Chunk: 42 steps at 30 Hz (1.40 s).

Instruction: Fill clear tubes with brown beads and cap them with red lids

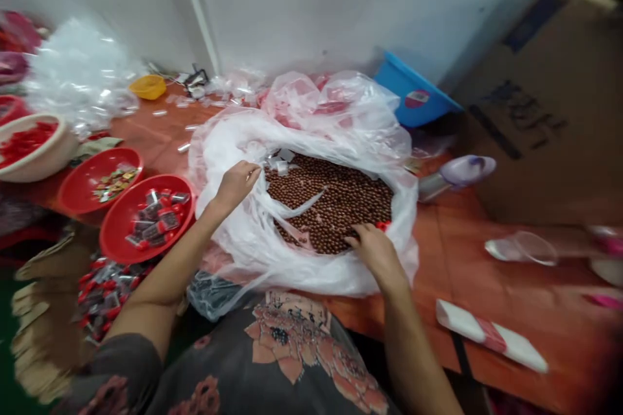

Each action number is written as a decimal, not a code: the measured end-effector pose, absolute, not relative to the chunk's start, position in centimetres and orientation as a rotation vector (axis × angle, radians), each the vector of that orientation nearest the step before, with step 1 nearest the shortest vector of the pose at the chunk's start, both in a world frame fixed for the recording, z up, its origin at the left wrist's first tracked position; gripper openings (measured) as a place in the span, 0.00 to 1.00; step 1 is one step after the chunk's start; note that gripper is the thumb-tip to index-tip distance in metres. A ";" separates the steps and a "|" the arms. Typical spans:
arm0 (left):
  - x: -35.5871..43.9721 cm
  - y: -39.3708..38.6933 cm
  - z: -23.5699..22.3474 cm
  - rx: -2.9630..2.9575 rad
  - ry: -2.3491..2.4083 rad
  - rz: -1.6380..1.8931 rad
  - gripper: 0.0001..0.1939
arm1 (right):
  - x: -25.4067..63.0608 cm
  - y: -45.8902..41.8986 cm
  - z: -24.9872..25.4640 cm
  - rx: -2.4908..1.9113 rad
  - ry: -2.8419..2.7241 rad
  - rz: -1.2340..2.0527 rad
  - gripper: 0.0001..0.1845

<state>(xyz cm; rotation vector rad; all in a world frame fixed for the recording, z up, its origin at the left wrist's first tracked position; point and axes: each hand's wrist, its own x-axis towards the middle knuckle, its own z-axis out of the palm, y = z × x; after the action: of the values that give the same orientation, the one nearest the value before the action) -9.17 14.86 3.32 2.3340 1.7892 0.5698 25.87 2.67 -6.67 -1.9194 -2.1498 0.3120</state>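
Note:
A large white plastic bag lies wide open in front of me, full of small round brown beads or balls. Over its left rim is my left hand, its fingers pinched together; whatever they may hold is too small to make out. Several small clear plastic pieces rest on the balls just right of that hand. My right hand reaches over the bag's near right side, thumb and fingers a little apart and touching the balls. Small red pieces show beside its knuckles.
Left of the bag stand a red bowl of filled clear-and-red packs, another red bowl and a cream bowl of red pieces. A blue basin leans behind. To the right are a purple-handled scoop, a white roll and a cardboard box.

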 end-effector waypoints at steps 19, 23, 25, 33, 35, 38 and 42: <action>1.2 24.2 -5.5 2.088 1.683 0.319 0.17 | 25.9 0.9 -7.5 -1.863 -1.904 0.521 0.23; 1.8 21.9 -4.0 2.026 1.472 0.491 0.14 | 26.1 0.5 -6.9 -1.753 -1.675 0.529 0.21; 2.0 19.3 -3.1 1.926 1.326 0.479 0.16 | 26.1 0.1 -6.6 -1.703 -1.518 0.518 0.17; 5.3 11.8 -4.5 1.599 1.339 0.265 0.07 | 24.7 -0.9 -5.3 -1.613 -1.266 0.474 0.15; 6.4 12.5 -5.3 1.566 1.351 0.263 0.08 | 24.8 -1.1 -5.6 -1.652 -1.365 0.508 0.15; 8.2 14.1 -5.9 1.608 1.323 0.290 0.07 | 25.2 -1.4 -6.3 -1.706 -1.531 0.574 0.15; 10.3 15.6 -6.5 1.591 1.314 0.300 0.06 | 25.6 -1.8 -7.0 -1.685 -1.716 0.564 0.16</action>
<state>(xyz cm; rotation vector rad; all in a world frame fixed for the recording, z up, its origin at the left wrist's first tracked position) 10.35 15.59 -6.47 1.5913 1.3143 0.3001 25.59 -1.80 -7.01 -1.6852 -1.7164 0.5643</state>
